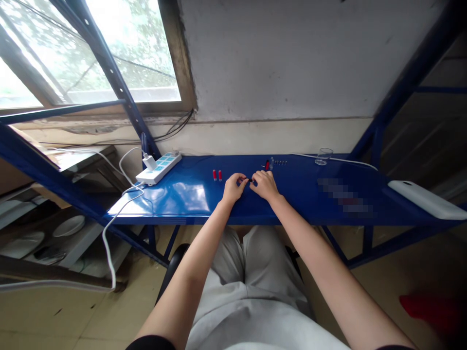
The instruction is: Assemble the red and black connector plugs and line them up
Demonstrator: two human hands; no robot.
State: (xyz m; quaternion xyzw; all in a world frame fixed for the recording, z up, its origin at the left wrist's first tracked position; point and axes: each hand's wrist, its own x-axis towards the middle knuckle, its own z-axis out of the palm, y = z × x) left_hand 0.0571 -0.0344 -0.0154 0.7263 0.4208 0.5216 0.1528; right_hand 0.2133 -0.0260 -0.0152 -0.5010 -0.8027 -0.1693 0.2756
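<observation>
My left hand (234, 187) and my right hand (265, 185) meet over the middle of the blue table (299, 194). Between their fingertips is a small dark piece (250, 180), too small to name; both hands pinch at it. To the left of my left hand, two short red cylinders with pale ends (217, 175) sit side by side. Just beyond my right hand lie a red and black piece (267, 165) and a clear piece (272, 163). Several tiny metal parts (280, 163) form a row beside them.
A white power strip (160, 169) with a plugged-in charger and white cable lies at the table's left end. A clear cup (323, 156) stands at the back right. A white rounded object (430, 199) rests on the right edge. Blue frame posts (396, 92) rise at both sides.
</observation>
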